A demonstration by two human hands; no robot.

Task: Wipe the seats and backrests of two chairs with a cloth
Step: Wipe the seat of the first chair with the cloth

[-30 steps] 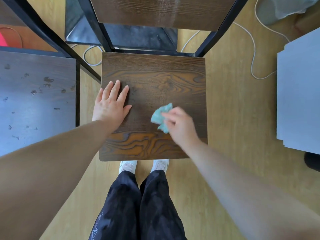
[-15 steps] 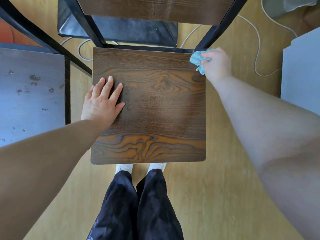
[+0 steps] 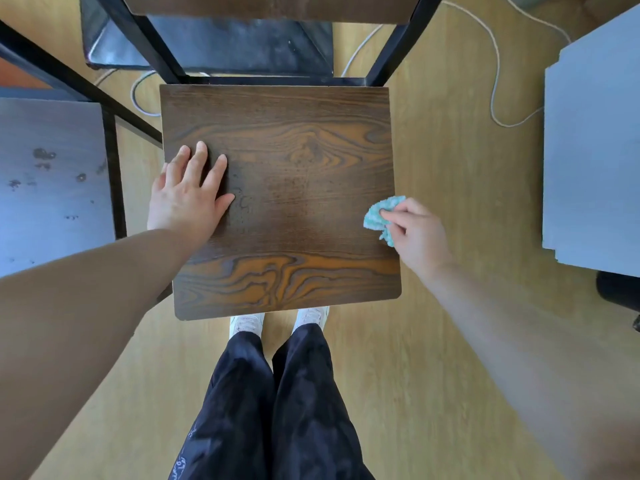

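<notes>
View straight down on the seat (image 3: 284, 161), dark brown wood grain, square, and we take it as the landmark.

Left hand (image 3: 187, 199): flat on the seat, palm down, fingers straight and slightly spread, holding nothing. It lies by the seat's left edge, about halfway between back and front, with the wrist crossing that edge.

Right hand (image 3: 415, 233): at the seat's right edge, fingers and thumb curled and pinching the cloth (image 3: 375, 214). The hand itself hangs mostly past the edge, over the floor (image 3: 433, 341).

Cloth: teal, crumpled into a small wad, on the seat just inside its right edge and a little nearer the front than the back. We cannot tell how hard it is pressed down.

Backrest (image 3: 263, 3): only its lower strip shows, beyond the seat's back edge, carried by the black frame (image 3: 143, 39).

Second seat (image 3: 48, 188): left of the seat, grey in the glare, with dark spots on it and a narrow strip of floor between the two.

Beyond the seat's back edge we see a black box (image 3: 242, 46) on the floor. A white cable (image 3: 496, 81) loops on the floor right of the seat. Further right stands a grey panel (image 3: 595, 150).

In front of the seat are white shoes (image 3: 246, 322), toes just under its front edge, and dark trousers (image 3: 242, 393).
</notes>
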